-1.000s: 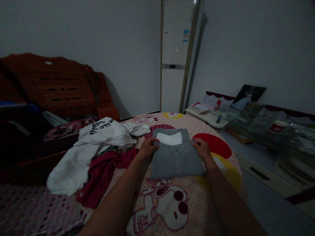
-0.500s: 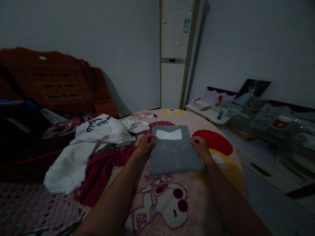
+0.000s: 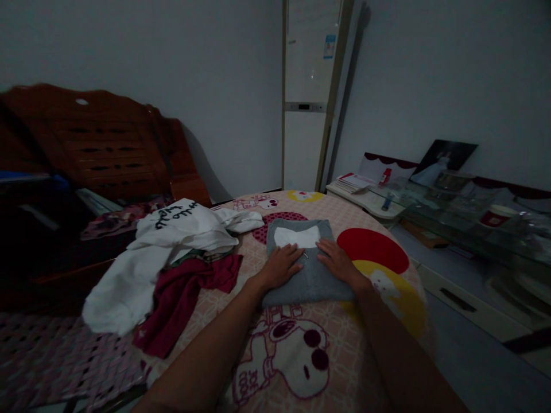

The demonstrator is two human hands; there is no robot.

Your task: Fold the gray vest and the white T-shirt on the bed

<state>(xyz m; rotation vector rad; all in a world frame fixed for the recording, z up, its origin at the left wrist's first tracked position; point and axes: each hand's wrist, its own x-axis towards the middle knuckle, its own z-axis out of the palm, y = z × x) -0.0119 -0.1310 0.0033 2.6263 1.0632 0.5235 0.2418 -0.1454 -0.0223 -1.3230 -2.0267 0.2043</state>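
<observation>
A grey garment lies folded into a rough rectangle on the round table, with a white patch showing at its neck and a small zip pull near the middle. My left hand rests flat on its left part, fingers spread toward the white patch. On the right part lies my right hand, its fingers also apart and pressing on the cloth. Neither hand grips anything. The table bears a pink patterned cloth with cartoon figures.
Left on the table are a heaped white garment with black lettering and a dark red garment. A wooden bench stands behind them. At the right, a glass-topped cabinet holds a paper cup and papers.
Both hands have let go of the grey garment's side edges and moved inward, opening to lie flat on top of it. The view has shifted slightly.
</observation>
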